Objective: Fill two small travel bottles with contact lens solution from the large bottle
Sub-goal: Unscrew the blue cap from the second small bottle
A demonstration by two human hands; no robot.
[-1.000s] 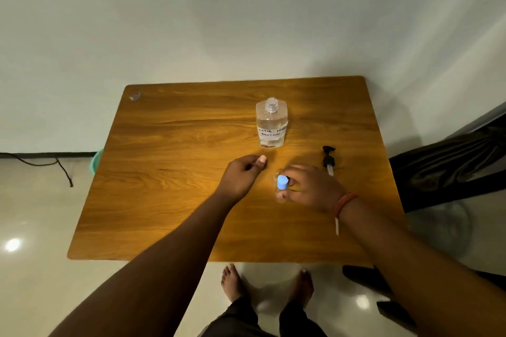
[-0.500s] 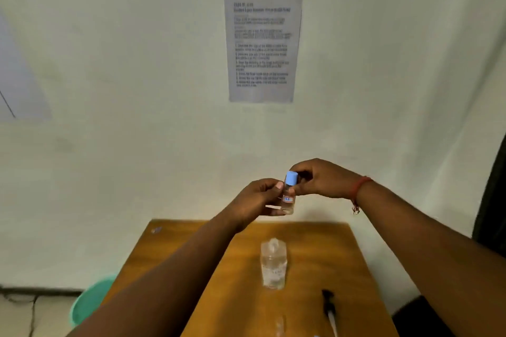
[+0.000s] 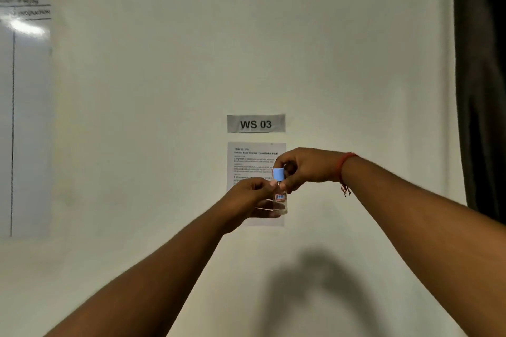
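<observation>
**Both hands hold a small travel bottle up in front of the wall**

The small travel bottle (image 3: 280,201) is held upright in the air, in front of a printed instruction sheet (image 3: 256,161) taped to the pale wall (image 3: 164,117). It is a clear bottle with a small red-and-blue label near its shoulder and a light blue cap (image 3: 278,174) on top.

The left hand (image 3: 253,197) comes in from the lower left and is clamped on the body of the bottle: its fingers curl round the clear sides and the thumb tip sits just beside the neck. The right hand (image 3: 304,165) comes in from the right and pinches the blue cap, with fingers curled over and behind it and a fingertip just under its lower edge. Whether the cap is screwed tight or loosened cannot be told. How full the bottle is cannot be told either.

A red thread bracelet (image 3: 344,164) circles the right wrist, with a frayed end hanging down below it.

Above the instruction sheet hangs a grey sign reading "WS 03" (image 3: 256,123). The text on the sheet is too small and blurred to read in full. At the far left a glossy whiteboard (image 3: 27,117) hangs on the wall, with a vertical line and some blurred writing at its top. A dark curtain (image 3: 482,76) runs down the right edge. The shadow (image 3: 315,295) of the raised arms falls on the wall below the hands.
</observation>
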